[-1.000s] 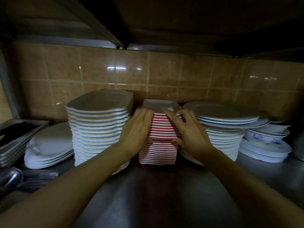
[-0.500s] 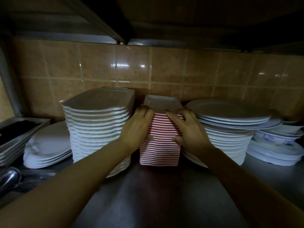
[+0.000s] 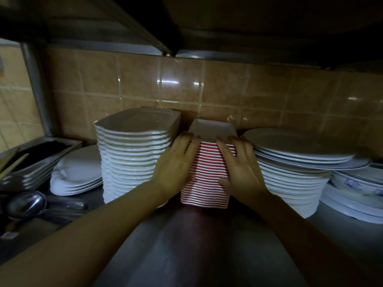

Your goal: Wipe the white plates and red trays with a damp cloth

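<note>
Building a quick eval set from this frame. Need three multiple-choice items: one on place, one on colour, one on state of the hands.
1. Where does the red tray stack stand?
A. between two stacks of white plates
B. on top of the round plates
C. inside the metal pans

2. What colour is the tiled wall?
A. blue
B. brown
C. white

3. What are the hands doing?
A. both hang idle
B. one holds a cloth
C. both grip the tray stack

Key: 1 A, the rectangular plate stack is left of it and the round plate stack right. 2 B, the tiles read brown. 3 C, left hand and right hand clasp its sides; no cloth shows.
</note>
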`<state>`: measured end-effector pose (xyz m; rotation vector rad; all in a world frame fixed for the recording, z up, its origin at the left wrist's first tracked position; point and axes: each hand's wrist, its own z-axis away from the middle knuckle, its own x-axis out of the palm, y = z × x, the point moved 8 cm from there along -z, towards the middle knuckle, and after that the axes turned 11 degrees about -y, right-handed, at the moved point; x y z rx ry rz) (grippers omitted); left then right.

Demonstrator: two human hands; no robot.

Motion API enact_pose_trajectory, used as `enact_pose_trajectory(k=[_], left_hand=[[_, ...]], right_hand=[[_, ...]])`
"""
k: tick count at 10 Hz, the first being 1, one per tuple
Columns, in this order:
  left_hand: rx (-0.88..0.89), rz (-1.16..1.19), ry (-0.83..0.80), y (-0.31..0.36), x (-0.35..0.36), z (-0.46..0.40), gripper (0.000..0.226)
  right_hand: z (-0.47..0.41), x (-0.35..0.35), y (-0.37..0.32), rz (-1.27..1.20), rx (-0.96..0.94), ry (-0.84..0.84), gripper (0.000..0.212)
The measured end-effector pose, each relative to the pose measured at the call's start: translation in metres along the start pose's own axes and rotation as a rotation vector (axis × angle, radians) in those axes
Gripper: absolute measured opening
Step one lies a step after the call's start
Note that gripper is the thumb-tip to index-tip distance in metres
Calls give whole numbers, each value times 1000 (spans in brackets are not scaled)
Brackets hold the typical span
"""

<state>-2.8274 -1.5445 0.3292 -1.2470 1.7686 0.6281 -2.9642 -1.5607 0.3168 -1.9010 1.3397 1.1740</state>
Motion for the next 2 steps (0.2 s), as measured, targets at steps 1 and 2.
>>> enact_pose_trajectory(k=[1,2], left_hand=[[9,-9,-14,4,1,28,83],[-18,30,-41,5,0,47,90]], right_hand=[[18,4,1,-23,59,-35,104],[35,1,-4,-50,67,-53,104]])
